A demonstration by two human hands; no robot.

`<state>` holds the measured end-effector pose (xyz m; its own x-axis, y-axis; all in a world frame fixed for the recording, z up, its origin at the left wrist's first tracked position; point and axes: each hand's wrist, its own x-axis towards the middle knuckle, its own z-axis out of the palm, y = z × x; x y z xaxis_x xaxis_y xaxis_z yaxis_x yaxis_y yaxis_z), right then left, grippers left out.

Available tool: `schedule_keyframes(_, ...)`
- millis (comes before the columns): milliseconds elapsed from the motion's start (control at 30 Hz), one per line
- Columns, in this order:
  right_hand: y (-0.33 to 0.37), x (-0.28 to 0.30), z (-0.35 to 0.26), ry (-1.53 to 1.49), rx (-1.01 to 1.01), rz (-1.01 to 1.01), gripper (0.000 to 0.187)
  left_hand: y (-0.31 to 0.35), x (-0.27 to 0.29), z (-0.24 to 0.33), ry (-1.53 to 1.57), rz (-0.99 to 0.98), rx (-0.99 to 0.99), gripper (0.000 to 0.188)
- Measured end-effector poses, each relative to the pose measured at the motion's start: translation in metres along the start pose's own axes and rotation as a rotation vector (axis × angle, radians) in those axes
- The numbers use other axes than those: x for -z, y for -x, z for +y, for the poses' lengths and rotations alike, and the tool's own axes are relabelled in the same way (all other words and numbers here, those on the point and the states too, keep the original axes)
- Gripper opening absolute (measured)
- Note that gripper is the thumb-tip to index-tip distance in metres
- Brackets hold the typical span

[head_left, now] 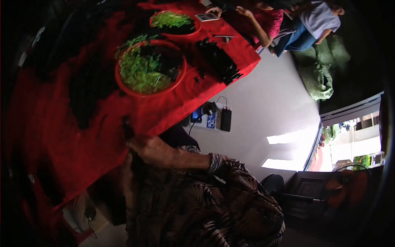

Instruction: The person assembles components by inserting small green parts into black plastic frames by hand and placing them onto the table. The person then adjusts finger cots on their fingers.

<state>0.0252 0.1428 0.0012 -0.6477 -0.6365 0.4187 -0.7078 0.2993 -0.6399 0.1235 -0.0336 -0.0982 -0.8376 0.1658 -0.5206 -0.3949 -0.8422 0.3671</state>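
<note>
My right hand (143,148) hangs over the near edge of the red-covered table (96,154), its patterned sleeve pushed up the forearm. Blur and shadow smear its fingers. A small dark shape (128,126) lies just beyond the fingertips; whether I hold it does not show. My left hand (128,158) is close beside the right one, deep in shadow, with its fingers hidden. Farther off on the cloth stands an orange-red basin (184,68) with green leafy stalks (142,70) heaped in it, some spilling over its far left rim.
A second red basin (198,29) of greens sits behind. Dark strips (218,61) lie near the table's right edge. A person in pink (273,22) sits by a phone (207,17); another person (317,20) is beyond. A box with chargers (212,119) stands below the edge.
</note>
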Motion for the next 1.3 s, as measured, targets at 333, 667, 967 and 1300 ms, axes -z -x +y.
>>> schedule_keyframes(333,-0.042,0.048,0.024,-0.253,-0.287,-0.264,0.009,-0.006,-0.085,0.011,-0.116,0.113,-0.01,0.039)
schedule_keyframes(667,-0.053,0.035,0.032,-0.268,-0.235,-0.278,0.006,0.001,-0.087,0.014,-0.092,0.162,-0.04,0.035)
schedule_keyframes(967,-0.049,0.03,0.021,-0.194,-0.253,-0.287,0.009,-0.006,-0.067,0.006,0.009,0.089,-0.043,0.034)
schedule_keyframes(1300,-0.021,0.006,0.005,0.028,-0.047,0.01,0.025,-0.008,-0.072,0.005,-0.035,0.167,-0.041,0.032)
